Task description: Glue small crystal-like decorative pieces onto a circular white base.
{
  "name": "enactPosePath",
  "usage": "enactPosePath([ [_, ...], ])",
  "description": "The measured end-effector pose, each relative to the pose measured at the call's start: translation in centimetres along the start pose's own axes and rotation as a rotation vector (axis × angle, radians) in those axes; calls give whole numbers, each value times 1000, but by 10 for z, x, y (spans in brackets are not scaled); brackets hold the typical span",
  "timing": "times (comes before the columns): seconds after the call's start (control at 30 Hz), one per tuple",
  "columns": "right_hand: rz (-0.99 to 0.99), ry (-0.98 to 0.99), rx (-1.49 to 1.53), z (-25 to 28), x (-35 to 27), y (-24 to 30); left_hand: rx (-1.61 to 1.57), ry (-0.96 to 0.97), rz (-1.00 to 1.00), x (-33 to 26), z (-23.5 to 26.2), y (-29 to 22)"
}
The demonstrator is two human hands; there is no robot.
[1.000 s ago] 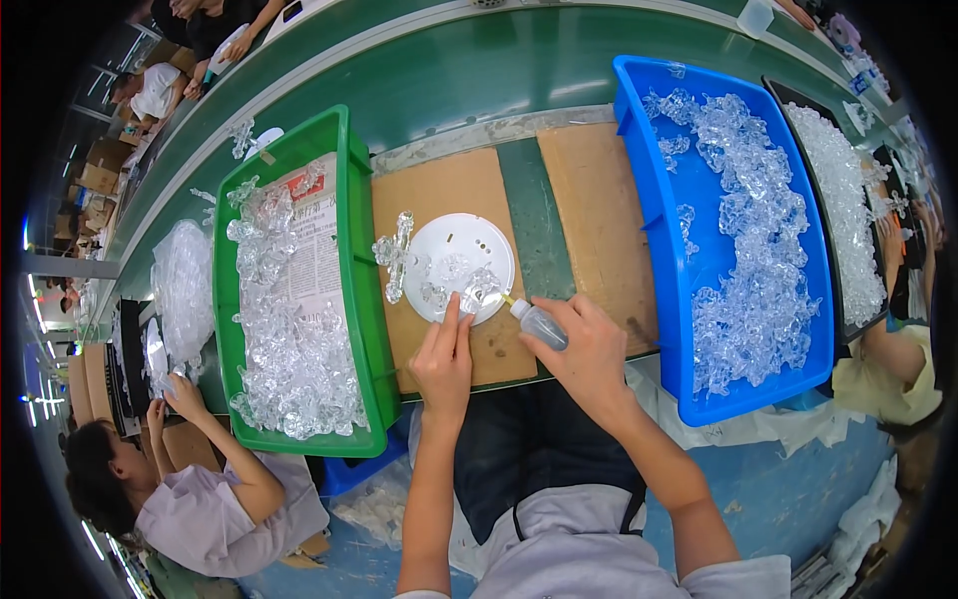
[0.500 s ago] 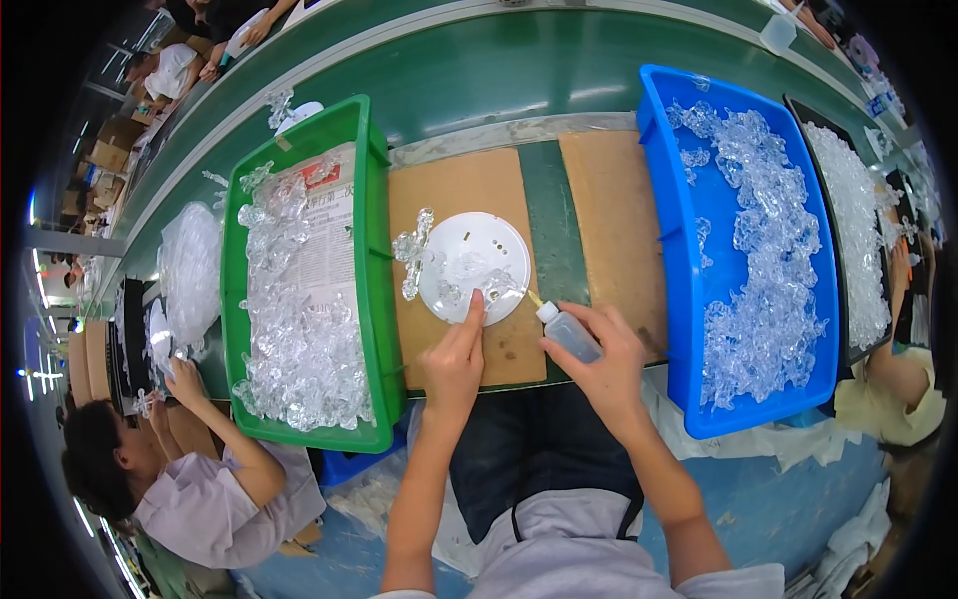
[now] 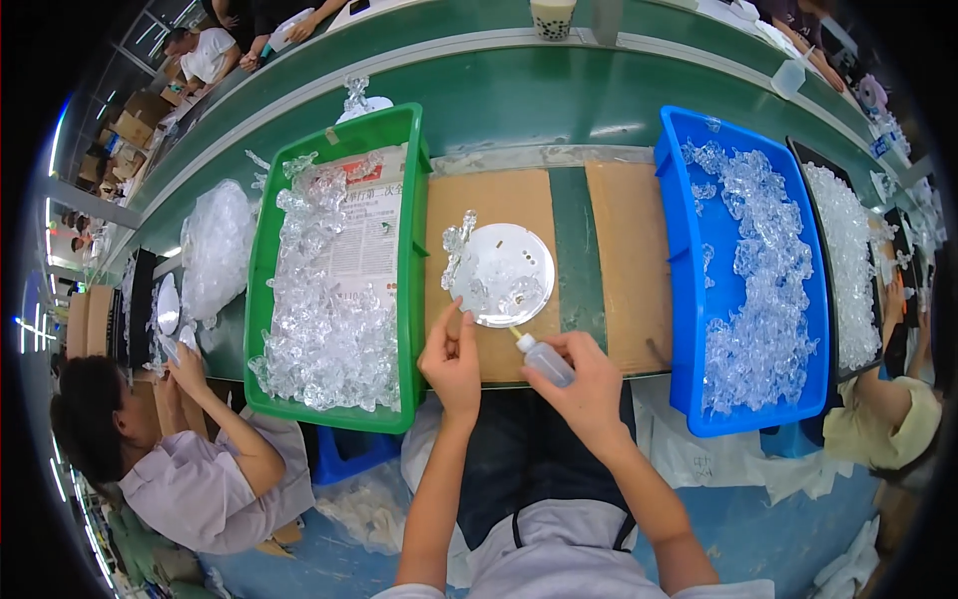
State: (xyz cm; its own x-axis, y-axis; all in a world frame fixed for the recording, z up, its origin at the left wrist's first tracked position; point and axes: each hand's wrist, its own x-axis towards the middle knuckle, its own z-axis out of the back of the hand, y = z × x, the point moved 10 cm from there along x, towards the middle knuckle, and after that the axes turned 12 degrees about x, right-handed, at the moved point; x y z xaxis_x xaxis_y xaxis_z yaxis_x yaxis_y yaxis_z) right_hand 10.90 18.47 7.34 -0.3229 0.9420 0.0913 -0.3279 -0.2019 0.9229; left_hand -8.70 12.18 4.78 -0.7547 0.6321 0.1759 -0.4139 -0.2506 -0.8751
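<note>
A white round plate [image 3: 511, 250] with small slots and holes lies on brown cardboard. Clear plastic pieces sit on its lower part. A clear flower-like piece [image 3: 457, 240] sticks out past its left rim. My left hand [image 3: 454, 367] is at the plate's lower left rim, thumb and forefinger close together on the edge. Whether a small clear piece is also between them is hard to see. In my right hand [image 3: 584, 384] is a small translucent squeeze bottle [image 3: 548, 362], tilted, its yellowish nozzle pointing at the plate's lower edge.
Left stands a green bin [image 3: 411, 270] with newspaper and clear pieces, right a blue bin [image 3: 679, 250] with more. Beyond the blue bin is a black tray [image 3: 810, 250] of clear parts. A co-worker [image 3: 200, 469] sits at left, beside a clear plastic bag [image 3: 218, 245].
My left forefinger has drawn back from the plate's surface to its lower left rim. The nozzle has moved slightly away from the right rim to below the plate. The whole view has shifted.
</note>
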Motion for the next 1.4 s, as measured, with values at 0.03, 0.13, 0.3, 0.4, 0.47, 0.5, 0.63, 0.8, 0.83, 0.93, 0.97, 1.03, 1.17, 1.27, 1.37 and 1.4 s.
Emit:
enactPosePath([
  [0.03,30,33,-56,-7,1,7,0,-1,3,2,-2,-3],
  [0.13,85,29,-109,-17,7,13,-197,85,18,10,-22,-9],
  [0.3,93,27,-138,-22,13,12,-57,181,-34,21,-27,-9],
  [0.4,67,45,-132,-24,16,10,-91,194,-1,22,-28,-4],
  [0.47,80,36,-129,-25,17,11,-76,198,8,22,-27,-6],
  [0.5,73,37,-129,-25,18,10,-64,195,13,22,-26,-8],
  [0.63,80,47,-105,-29,19,9,-47,195,35,22,-26,-9],
  [0.8,71,67,-94,-28,19,8,25,192,22,22,-25,-9],
  [0.83,59,75,-102,-30,19,8,28,193,23,22,-25,-7],
  [0.93,55,84,-100,-32,20,7,-26,175,37,22,-25,-3],
  [0.97,65,84,-92,-32,20,7,-20,173,37,22,-25,-4],
  [1.03,55,89,-98,-32,21,7,-14,173,37,22,-26,-3],
  [1.17,49,115,-84,-30,20,6,22,186,27,20,-26,-4],
  [1.27,52,93,-64,-18,17,7,102,195,24,19,-25,-3],
  [1.37,47,-41,112,10,24,7,118,157,-15,18,-25,0],
  [1.4,22,-54,109,19,28,13,122,128,-39,19,-21,-1],
])
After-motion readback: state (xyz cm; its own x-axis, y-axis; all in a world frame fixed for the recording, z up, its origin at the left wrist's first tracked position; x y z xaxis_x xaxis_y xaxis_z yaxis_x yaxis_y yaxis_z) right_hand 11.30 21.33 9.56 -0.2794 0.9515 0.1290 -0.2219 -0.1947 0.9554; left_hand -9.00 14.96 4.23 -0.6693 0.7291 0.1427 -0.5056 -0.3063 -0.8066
